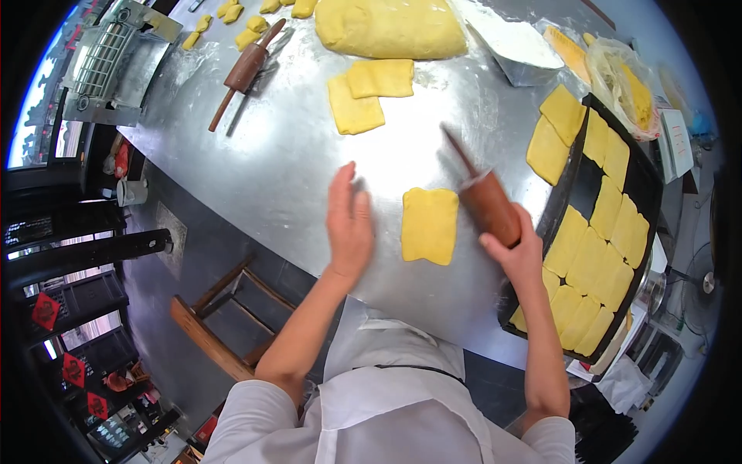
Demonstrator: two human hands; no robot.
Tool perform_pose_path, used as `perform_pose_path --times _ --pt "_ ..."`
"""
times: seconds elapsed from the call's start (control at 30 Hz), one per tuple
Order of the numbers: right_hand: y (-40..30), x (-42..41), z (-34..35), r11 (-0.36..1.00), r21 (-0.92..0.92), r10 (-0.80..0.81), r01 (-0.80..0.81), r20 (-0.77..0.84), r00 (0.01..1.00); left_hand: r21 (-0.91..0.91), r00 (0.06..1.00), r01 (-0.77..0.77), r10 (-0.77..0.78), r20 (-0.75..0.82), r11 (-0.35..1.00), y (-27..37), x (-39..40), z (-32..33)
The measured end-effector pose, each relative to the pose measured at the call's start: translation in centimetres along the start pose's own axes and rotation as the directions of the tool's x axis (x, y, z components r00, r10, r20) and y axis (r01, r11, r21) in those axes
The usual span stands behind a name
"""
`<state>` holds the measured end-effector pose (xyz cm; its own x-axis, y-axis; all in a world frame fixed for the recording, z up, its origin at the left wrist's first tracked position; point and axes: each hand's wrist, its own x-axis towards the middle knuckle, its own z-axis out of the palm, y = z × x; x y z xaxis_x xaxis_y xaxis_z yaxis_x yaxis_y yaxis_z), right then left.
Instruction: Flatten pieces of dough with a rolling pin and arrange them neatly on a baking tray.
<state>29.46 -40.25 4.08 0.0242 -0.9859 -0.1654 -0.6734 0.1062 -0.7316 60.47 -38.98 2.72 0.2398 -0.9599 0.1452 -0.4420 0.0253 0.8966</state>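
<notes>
My right hand (516, 243) grips a brown wooden rolling pin (490, 206) near its lower end, tilted to the right of a flat yellow dough piece (430, 226). That piece lies alone on the metal table (278, 174) in front of me. To its left, my left hand (350, 226) is held with fingers extended and nothing in it. Beyond the hands, two folded dough pieces (371, 93) overlap. A large yellow dough mass (391, 29) rests behind them. On the right, a black baking tray (586, 185) holds several flat dough rectangles (597, 261).
Two dough sheets (553, 136) lie against the tray's left edge. A second rolling pin (246, 69) rests at the far left, near small dough lumps (250, 33). At the back stand a metal flour container (522, 49) and a roller machine (104, 64). A wooden stool (214, 336) stands below the table.
</notes>
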Motion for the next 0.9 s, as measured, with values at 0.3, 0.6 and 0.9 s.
perform_pose_path --times 0.3,0.6,0.9 --pt "-3.5 7.0 2.3 0.907 -0.254 -0.264 0.336 0.279 0.923 0.548 0.925 -0.365 0.361 0.119 0.753 -3.6 3.7 0.7" --pt "-1.7 -0.3 2.1 0.794 -0.266 -0.428 0.547 0.394 0.813 0.52 0.934 -0.358 0.294 0.203 0.776 -2.3 -5.0 -0.9" --pt "-3.0 4.8 1.0 0.987 0.015 0.159 -0.161 0.102 0.982 0.231 0.992 -0.123 0.111 0.064 0.965 -0.8 5.8 1.2"
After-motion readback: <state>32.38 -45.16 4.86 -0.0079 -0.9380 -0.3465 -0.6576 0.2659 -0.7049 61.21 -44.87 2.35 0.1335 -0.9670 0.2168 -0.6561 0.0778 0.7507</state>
